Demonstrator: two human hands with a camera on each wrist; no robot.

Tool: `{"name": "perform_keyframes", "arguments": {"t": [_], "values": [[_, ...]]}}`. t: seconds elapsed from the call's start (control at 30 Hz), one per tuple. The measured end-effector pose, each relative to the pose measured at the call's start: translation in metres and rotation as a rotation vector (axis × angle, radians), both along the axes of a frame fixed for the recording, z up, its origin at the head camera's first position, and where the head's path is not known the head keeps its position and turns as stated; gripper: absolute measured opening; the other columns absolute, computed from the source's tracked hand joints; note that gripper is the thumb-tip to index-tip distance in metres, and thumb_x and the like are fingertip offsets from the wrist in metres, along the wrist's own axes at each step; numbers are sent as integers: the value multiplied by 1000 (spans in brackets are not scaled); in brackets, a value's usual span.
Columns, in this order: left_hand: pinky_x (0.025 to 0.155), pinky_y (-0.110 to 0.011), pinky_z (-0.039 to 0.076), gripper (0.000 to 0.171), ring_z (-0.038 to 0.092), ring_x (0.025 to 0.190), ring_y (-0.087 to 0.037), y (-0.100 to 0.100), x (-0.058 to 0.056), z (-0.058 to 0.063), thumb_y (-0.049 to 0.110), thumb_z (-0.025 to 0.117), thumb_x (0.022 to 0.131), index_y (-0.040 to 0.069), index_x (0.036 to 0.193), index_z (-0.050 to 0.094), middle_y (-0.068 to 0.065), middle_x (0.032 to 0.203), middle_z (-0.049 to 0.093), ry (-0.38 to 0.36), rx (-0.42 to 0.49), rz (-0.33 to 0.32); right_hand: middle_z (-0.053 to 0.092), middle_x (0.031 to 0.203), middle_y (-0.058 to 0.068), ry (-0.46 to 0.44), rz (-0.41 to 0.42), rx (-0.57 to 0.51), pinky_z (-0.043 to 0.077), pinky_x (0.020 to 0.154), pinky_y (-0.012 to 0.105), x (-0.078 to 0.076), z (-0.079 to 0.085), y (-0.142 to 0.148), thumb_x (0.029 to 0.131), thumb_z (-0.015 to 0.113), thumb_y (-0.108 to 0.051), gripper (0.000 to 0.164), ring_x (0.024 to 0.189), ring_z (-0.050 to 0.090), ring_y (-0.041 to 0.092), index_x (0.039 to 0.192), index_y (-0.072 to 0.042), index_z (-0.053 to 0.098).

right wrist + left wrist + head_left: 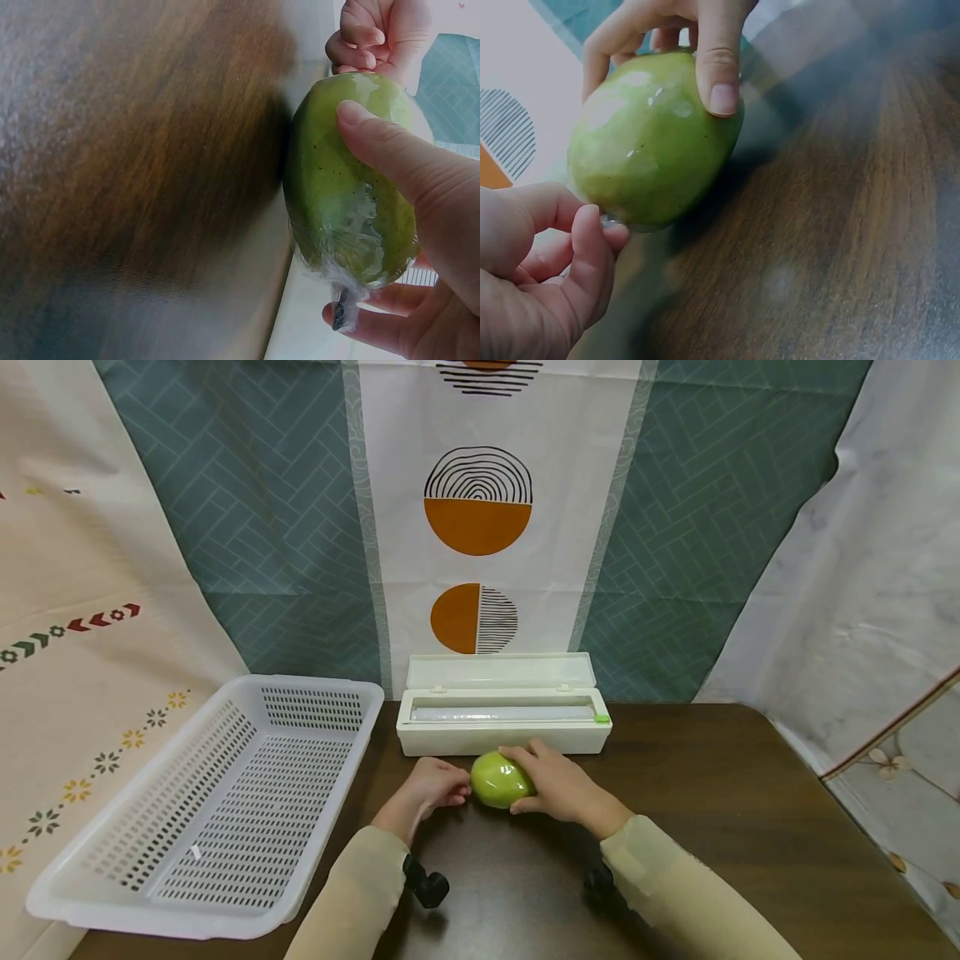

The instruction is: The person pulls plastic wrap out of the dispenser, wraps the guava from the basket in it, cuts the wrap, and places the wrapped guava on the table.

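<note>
A glossy green mango-like fruit (501, 780), wrapped in clear cling film, is at the table's middle. My right hand (558, 785) grips it from the right, its thumb (382, 142) lying along the side. With thumb and fingers, my left hand (431, 789) pinches a small twist of cling film (609, 221) at the fruit's left end. In the right wrist view, another twisted film tail (345, 307) with a dark stem inside sticks out at the opposite end, beside the right fingers. Film wrinkles gather around that end.
Just behind the hands stands a white cling film dispenser (502, 739) with its lid (501, 671) raised and a roll (502, 713) inside. A white perforated basket (300, 827) sits at the left of the dark wooden table (720, 793). Patterned cloths hang behind.
</note>
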State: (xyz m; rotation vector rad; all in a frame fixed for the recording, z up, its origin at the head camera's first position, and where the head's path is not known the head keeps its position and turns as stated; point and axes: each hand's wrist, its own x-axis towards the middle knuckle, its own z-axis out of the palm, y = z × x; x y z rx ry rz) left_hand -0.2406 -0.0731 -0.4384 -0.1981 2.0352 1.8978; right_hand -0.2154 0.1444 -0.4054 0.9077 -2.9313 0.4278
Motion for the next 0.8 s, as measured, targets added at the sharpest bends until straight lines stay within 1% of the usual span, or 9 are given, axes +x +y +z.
{"name": "perform_keyframes", "arguments": {"t": [0.13, 0.3, 0.43, 0.53, 0.6, 0.67, 0.73, 0.8], "values": [[46, -17, 47, 10, 52, 49, -6, 2, 2, 1, -3, 58, 82, -9, 86, 64, -3, 62, 58, 36, -47, 25, 50, 112, 7, -3, -4, -11, 48, 80, 39, 0, 0, 0, 71, 80, -41, 83, 92, 54, 19, 141, -19, 42], [46, -20, 48, 12, 52, 51, -8, 4, 11, 3, 3, 59, 85, -7, 89, 65, -4, 65, 58, 94, -121, 19, 50, 115, 8, -50, -44, -60, 48, 82, 40, 1, -3, 2, 69, 81, -43, 85, 96, 53, 21, 142, -21, 41], [48, -22, 51, 15, 55, 55, -10, 5, 16, 6, 5, 58, 88, -7, 96, 64, -7, 72, 60, 143, -154, 18, 46, 125, 12, -79, -59, -124, 47, 89, 42, 3, -6, 4, 70, 80, -45, 87, 105, 53, 25, 143, -20, 40], [52, -23, 53, 21, 58, 62, -11, 6, 15, 4, 5, 55, 91, -8, 106, 63, -10, 81, 62, 165, -149, 20, 42, 133, 12, -91, -57, -163, 46, 93, 43, 6, -8, 6, 73, 77, -47, 86, 111, 53, 26, 145, -20, 38], [57, -25, 54, 26, 60, 67, -12, 7, 15, 2, 6, 52, 92, -8, 112, 62, -14, 89, 64, 178, -138, 21, 42, 136, 12, -120, -58, -197, 46, 93, 44, 9, -8, 7, 75, 75, -48, 87, 113, 52, 26, 147, -20, 35], [63, -27, 56, 30, 62, 73, -13, 8, 16, 2, 8, 50, 94, -8, 117, 60, -17, 98, 65, 193, -119, 17, 42, 137, 13, -161, -65, -244, 45, 94, 45, 12, -9, 8, 76, 74, -50, 90, 114, 52, 26, 148, -18, 31], [69, -30, 57, 32, 63, 80, -14, 10, 17, 3, 10, 50, 95, -7, 119, 59, -19, 106, 64, 207, -99, 15, 42, 138, 15, -211, -83, -299, 44, 96, 47, 16, -11, 9, 76, 74, -51, 94, 117, 50, 27, 149, -15, 28], [75, -33, 57, 33, 64, 88, -17, 13, 18, 5, 14, 52, 95, -6, 120, 60, -20, 114, 62, 234, -101, -5, 41, 140, 16, -249, -107, -352, 43, 97, 48, 21, -13, 10, 76, 73, -51, 96, 120, 49, 28, 149, -10, 27]]}}
